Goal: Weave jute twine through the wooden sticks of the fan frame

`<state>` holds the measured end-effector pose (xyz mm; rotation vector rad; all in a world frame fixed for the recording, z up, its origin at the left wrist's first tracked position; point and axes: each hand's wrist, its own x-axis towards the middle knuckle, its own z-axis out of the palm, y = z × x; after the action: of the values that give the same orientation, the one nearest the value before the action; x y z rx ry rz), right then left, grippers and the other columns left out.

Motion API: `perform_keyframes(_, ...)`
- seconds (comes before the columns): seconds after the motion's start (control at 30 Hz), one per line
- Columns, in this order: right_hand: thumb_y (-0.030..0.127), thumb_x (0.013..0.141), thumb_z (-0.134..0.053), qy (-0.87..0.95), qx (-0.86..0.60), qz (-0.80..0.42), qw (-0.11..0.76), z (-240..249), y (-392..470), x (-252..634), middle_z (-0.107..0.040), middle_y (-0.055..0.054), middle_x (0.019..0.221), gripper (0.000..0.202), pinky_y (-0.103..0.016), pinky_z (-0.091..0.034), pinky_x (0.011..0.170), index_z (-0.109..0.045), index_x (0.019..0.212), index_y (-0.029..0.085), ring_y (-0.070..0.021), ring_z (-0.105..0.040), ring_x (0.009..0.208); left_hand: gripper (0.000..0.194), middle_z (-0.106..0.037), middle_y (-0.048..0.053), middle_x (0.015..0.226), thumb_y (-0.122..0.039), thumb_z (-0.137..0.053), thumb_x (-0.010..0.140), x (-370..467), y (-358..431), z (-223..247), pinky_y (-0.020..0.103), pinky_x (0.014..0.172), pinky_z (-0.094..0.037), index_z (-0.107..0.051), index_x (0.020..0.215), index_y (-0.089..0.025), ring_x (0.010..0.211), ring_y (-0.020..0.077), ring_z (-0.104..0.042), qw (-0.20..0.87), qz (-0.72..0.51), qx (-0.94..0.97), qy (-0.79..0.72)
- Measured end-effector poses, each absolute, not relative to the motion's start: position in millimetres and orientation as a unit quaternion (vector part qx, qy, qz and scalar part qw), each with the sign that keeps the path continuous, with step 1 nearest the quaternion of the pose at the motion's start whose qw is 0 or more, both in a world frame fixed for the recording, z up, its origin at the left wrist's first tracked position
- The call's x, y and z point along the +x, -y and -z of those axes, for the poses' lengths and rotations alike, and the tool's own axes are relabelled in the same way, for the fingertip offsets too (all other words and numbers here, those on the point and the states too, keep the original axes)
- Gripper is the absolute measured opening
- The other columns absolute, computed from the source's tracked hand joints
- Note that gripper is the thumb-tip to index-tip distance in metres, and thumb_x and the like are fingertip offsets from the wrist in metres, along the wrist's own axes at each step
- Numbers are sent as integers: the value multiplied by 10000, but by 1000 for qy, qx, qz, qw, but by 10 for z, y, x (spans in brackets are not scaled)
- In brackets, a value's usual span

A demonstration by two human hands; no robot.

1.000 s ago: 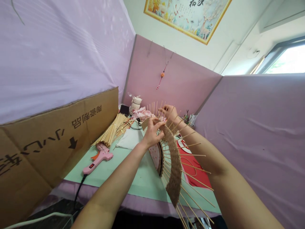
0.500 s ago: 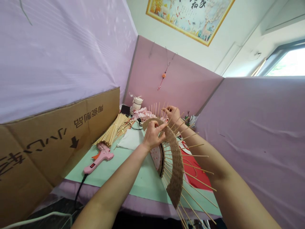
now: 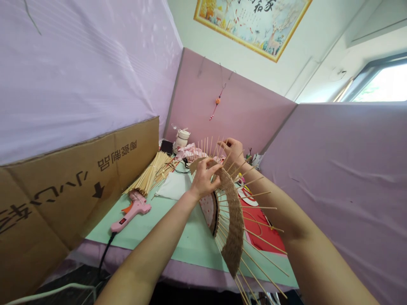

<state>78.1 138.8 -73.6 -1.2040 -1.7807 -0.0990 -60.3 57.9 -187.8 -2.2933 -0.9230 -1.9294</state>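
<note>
In the lower centre of the frame, the left hand (image 3: 206, 180) is pinching the woven band (image 3: 234, 220), which is already spanning the sticks (image 3: 260, 207), their outer ends standing bare, while the right hand (image 3: 234, 151) is holding its fingers curled, their grip unclear.

Craft workspace, seemingly a small workshop booth, here before me: purple cloth-covered partition (image 3: 333, 182); pink back panel (image 3: 254, 110); green-topped table (image 3: 199, 243); pink glue gun (image 3: 133, 211), corded; thin sticks (image 3: 151, 171), bundled; woven arc (image 3: 233, 224), sticks radiating; framed picture (image 3: 251, 29), hung on pale wall (image 3: 305, 63) above.
</note>
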Motion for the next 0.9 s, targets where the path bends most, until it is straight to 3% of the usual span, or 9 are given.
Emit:
perform_keyframes(0.27, 443, 798, -653, 767, -447, 102, 450, 611, -1411, 802, -497, 31, 575, 316, -262, -318, 565, -584, 640, 177, -112, -398, 558, 334, -389, 84, 1446, -195, -603, 713, -647, -621, 1739, 432, 1079, -340, -641, 1045, -210, 1224, 258, -437, -35, 591, -756, 279)
perform_keyframes(0.5, 398, 858, -612, 799, -397, 196, 407, 419, -1268, 859, -576, -18, 698, 262, -273, -345, 617, -613, 710, 182, -138, -460, 623, 356, -451, 105, 1369, -206, -601, 710, -673, -658, 1702, 436, 1079, -351, -641, 1064, -201, 1245, 270, -421, -67, 563, -774, 282)
perform_keyframes(0.73, 296, 917, -501, 856, -328, 194, 351, 191, -1287, 820, -589, -61, 843, 196, -287, -403, 739, -642, 836, 187, -180, -529, 797, 366, -495, 90, 1332, -207, -590, 727, -654, -665, 1712, 463, 1069, -356, -637, 1090, -214, 1225, 272, -423, -72, 560, -776, 281)
perform_keyframes(0.9, 237, 866, -540, 875, -346, 149, 304, 34, -1422, 727, -618, -66, 854, 150, -294, -408, 770, -669, 810, 182, -181, -549, 804, 364, -499, 89, 1308, -196, -588, 726, -642, -641, 1713, 477, 1059, -363, -639, 1085, -222, 1205, 272, -432, -73, 568, -772, 277)
